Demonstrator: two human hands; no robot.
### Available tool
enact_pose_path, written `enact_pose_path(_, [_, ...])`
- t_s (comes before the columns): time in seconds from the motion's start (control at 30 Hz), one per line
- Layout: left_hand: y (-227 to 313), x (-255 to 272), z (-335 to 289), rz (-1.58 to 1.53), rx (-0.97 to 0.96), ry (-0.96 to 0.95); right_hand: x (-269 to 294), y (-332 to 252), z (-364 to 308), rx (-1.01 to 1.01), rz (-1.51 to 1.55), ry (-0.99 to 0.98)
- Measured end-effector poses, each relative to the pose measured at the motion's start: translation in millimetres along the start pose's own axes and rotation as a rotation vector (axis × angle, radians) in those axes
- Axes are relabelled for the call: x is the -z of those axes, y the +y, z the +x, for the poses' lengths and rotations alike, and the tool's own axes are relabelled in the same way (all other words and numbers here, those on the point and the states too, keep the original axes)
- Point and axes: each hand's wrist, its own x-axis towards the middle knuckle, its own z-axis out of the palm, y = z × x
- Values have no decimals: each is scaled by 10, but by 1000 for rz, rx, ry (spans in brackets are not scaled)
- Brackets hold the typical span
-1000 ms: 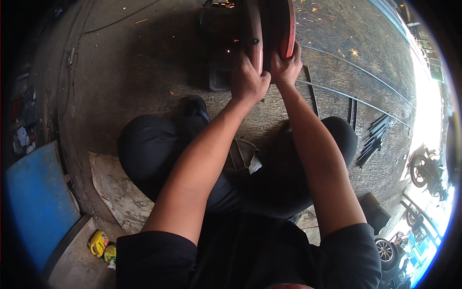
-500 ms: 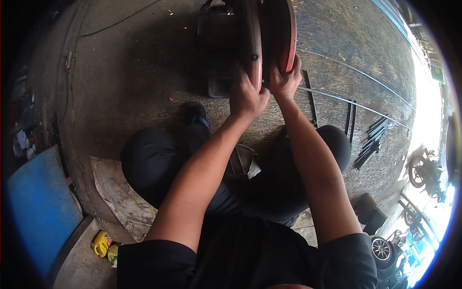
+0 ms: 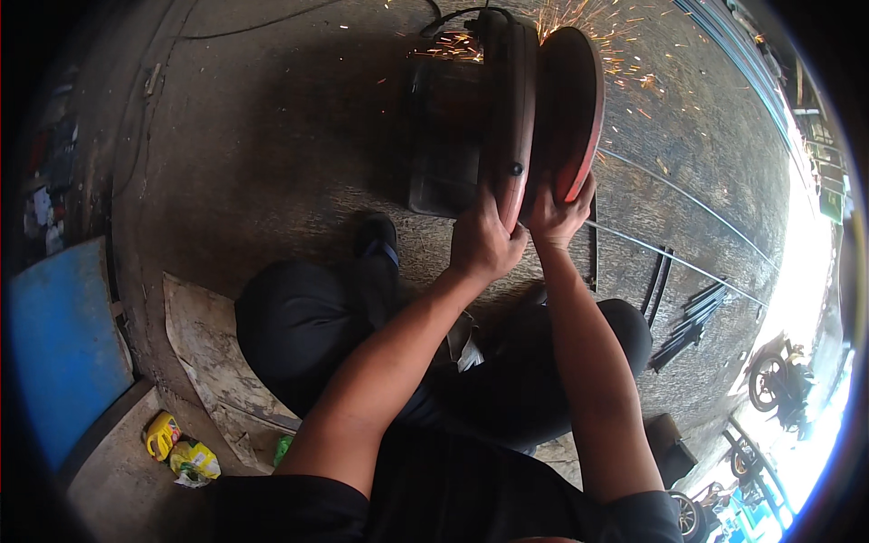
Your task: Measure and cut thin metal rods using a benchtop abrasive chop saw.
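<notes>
A chop saw [image 3: 520, 118] with a reddish, curved handle arm and a round red-edged guard [image 3: 588, 136] stands on the floor in front of me. My left hand [image 3: 489, 237] is closed around the near end of the handle arm. Just right of it, my right hand [image 3: 558, 217] grips the lower edge of the guard, its fingers partly hidden behind the rim. Orange sparks [image 3: 625, 59] spray out at the saw's far side. The cutting point itself is hidden behind the saw. A long thin metal rod [image 3: 679, 262] runs rightward from the saw.
Short dark bars [image 3: 692, 324] lie bundled at right, near two flat bars [image 3: 658, 285]. A cable [image 3: 262, 27] crosses the far floor. At left are a blue panel [image 3: 68, 348] and a yellow container [image 3: 163, 436]. Motorcycles [image 3: 778, 385] stand at the right edge.
The spark spray has grown much stronger and wider. Saw and hands appear lower and further right in the picture, as the whole view has shifted. Both hands keep their grip.
</notes>
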Motion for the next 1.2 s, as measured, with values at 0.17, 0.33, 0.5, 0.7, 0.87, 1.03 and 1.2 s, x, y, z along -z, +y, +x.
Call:
enact_pose_path(0.17, [9, 11, -7, -41, 54, -15, -15, 6, -18, -68, 36, 22])
enact_pose_path(0.33, [-4, 6, 5, -58, 103, -66, 0, 18, -22, 19, -44, 10])
enact_pose_path(0.5, [50, -2, -4, -68, 24, 21, -3, 32, -18, -22, -27, 25])
enact_pose_path(0.7, [56, -2, 13, -125, 19, 24, -13, 81, -21, 7, -22, 30])
enact_pose_path(0.87, [24, -30, 2, -38, 12, 44, -33, 138, -40, 25, -2, 31])
enact_pose_path(1.03, [12, -39, 2, -42, -36, 59, -48, 186, -56, 24, -60, 26])
enact_pose_path(1.2, [12, -30, 13, -53, -74, 60, -52, 210, -67, 7, -44, 27])
